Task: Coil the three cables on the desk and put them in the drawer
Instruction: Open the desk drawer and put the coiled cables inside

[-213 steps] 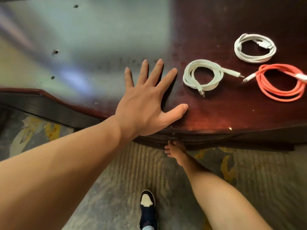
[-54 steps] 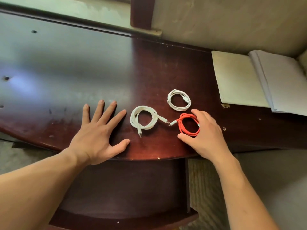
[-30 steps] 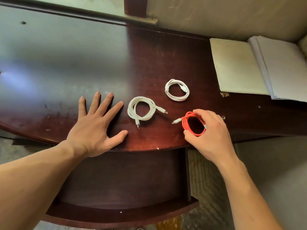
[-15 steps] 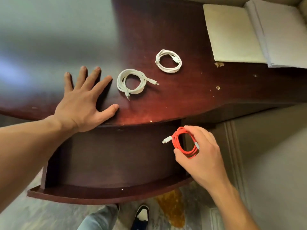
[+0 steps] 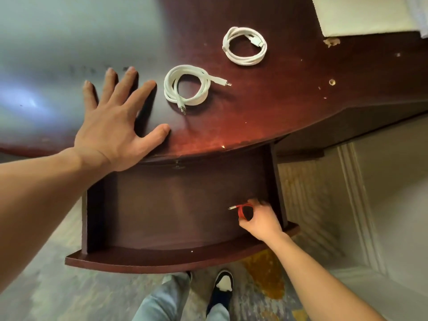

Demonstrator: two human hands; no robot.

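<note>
I see the dark reddish wooden drawer (image 5: pixel 148 260) pulled out under the curved front edge of the glossy dark wood desk (image 5: pixel 266 117). The right hand (image 5: pixel 261 220) is down inside it at the right end, just beside the right side wall, fingers curled around the coiled orange-red cable (image 5: pixel 243 210); one pale plug pokes out to the left. I cannot tell if the coil touches the drawer floor. From the hand leftward to the left wall I see only bare drawer floor.

The left hand (image 5: pixel 115 126) lies flat on the desk near its front edge, fingers spread, thumb out to the right. Just right of it sits the larger coiled white cable (image 5: pixel 187 88), plugs loose. The smaller coiled white cable (image 5: pixel 245 46) lies further back and right, apart from it. A pale notebook (image 5: pixel 361 15) occupies the far right corner.
</note>
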